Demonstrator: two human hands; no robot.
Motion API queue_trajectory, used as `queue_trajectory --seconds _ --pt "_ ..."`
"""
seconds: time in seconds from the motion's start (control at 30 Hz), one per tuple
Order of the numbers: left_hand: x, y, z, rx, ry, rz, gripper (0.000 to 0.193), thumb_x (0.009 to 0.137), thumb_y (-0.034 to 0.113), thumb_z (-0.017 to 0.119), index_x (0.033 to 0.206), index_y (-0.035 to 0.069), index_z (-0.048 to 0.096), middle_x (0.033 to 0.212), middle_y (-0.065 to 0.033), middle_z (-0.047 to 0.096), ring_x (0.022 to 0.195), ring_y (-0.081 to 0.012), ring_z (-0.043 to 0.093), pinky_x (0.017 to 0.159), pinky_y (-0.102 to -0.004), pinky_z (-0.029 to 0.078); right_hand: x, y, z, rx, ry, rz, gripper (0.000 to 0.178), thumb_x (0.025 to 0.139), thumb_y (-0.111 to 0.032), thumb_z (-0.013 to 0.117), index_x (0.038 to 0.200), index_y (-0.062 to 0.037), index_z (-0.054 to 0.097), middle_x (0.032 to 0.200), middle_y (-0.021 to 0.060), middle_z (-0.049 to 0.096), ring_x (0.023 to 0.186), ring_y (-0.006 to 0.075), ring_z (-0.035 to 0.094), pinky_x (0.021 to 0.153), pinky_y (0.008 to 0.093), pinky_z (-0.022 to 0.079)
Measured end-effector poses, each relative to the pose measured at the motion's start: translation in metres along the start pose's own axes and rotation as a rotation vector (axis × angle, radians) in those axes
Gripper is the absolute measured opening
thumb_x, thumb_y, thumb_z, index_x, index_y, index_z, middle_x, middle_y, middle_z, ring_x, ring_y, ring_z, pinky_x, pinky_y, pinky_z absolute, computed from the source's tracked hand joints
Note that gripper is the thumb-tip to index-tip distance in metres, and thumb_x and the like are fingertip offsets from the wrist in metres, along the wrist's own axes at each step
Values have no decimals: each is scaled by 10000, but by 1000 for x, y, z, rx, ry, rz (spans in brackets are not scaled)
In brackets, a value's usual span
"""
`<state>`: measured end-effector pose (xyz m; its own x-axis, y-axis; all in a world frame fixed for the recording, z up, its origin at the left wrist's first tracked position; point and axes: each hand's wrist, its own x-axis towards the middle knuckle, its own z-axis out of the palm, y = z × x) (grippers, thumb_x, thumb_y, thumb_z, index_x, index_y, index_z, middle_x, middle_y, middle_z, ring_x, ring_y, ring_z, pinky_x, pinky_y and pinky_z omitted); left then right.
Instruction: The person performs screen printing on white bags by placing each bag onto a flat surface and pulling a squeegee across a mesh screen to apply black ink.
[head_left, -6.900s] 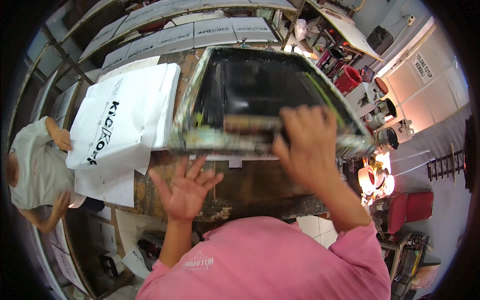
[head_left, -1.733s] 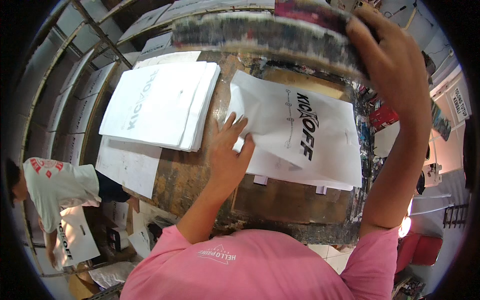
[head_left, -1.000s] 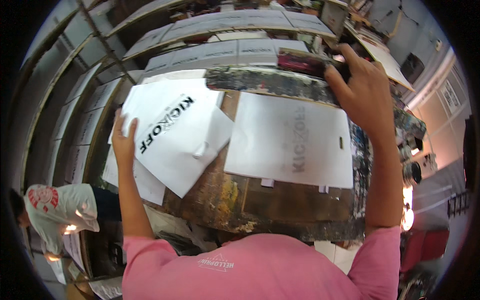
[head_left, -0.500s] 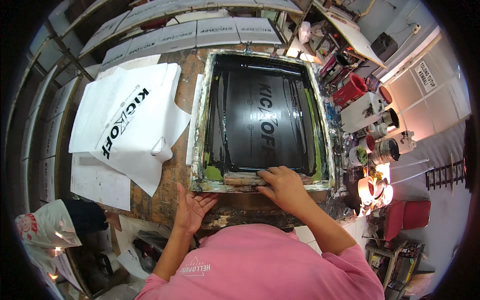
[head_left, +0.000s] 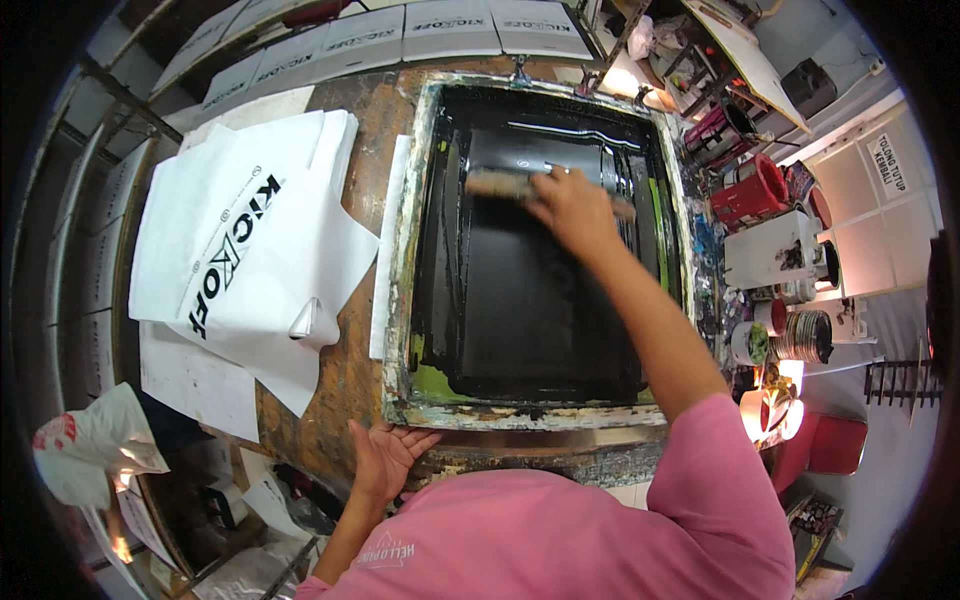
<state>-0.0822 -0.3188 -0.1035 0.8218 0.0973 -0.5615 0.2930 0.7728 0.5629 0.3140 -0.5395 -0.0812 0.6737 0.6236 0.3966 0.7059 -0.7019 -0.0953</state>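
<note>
A wooden-framed printing screen (head_left: 404, 270) lies on the worn table, its mesh (head_left: 530, 320) coated in glossy black ink with green patches near the corners. Across the mesh, toward its far half, my right hand (head_left: 577, 208) grips a wooden squeegee (head_left: 495, 185) from above. The squeegee's lower edge is hidden. My left hand (head_left: 386, 460) is palm up with spread fingers at the frame's near left corner, holding nothing. To the left lies a stack of white sheets (head_left: 250, 240) with black print, the top ones askew. A white edge (head_left: 390, 250) shows beside the frame's left rail.
Racks behind hold rows of printed white sheets (head_left: 450, 28). Ink tubs, a red bucket (head_left: 750, 195) and a white container (head_left: 770, 250) crowd the right side. A lit lamp (head_left: 790, 400) and red chair (head_left: 835, 445) stand lower right. A white plastic bag (head_left: 100, 440) hangs lower left.
My right hand has carried the squeegee from the screen's near edge to its far half. Dark ink now covers much of the lettering on the mesh. My left hand stays by the frame's corner.
</note>
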Motion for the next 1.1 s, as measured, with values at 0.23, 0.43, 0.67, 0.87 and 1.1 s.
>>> queue_trajectory --seconds 0.23,0.43,0.67,0.87,1.1 --pt "5 -14 -34 -85 -336 147 1081 871 867 371 1480 -25 428 1464 -253 520 1365 -401 505 1171 -621 339 117 82 -14 104 -395 -58 398 962 -493 597 1101 -131 684 1006 147 717 989 371 685 826 512 541" --pt "5 -14 -38 -175 -504 164 1035 849 888 356 1441 59 541 1481 -214 530 1408 -397 459 1203 -635 267 99 68 4 27 -188 -14 397 956 -503 597 1072 -132 677 995 145 716 981 372 686 823 511 540" --pt "10 -14 -35 -163 -579 194 1009 860 882 338 1410 70 575 1454 -214 558 1396 -407 472 1191 -651 274 -43 -36 -48 9 -233 26 358 951 -417 642 1163 -131 596 983 113 663 928 348 675 771 509 553" --pt "12 -10 -31 -159 -583 197 957 886 859 326 1388 92 602 1431 -217 581 1389 -410 479 1201 -648 256 -160 -136 -143 102 -343 126 390 877 -371 705 1069 -70 548 948 119 589 908 331 637 711 464 557" --pt "-8 24 18 -129 -785 312 962 882 867 323 1436 118 563 1464 -179 565 1359 -384 527 1226 -637 212 -151 -152 -218 -7 -40 56 330 877 -326 692 1036 -50 609 982 148 601 963 333 604 895 508 484"
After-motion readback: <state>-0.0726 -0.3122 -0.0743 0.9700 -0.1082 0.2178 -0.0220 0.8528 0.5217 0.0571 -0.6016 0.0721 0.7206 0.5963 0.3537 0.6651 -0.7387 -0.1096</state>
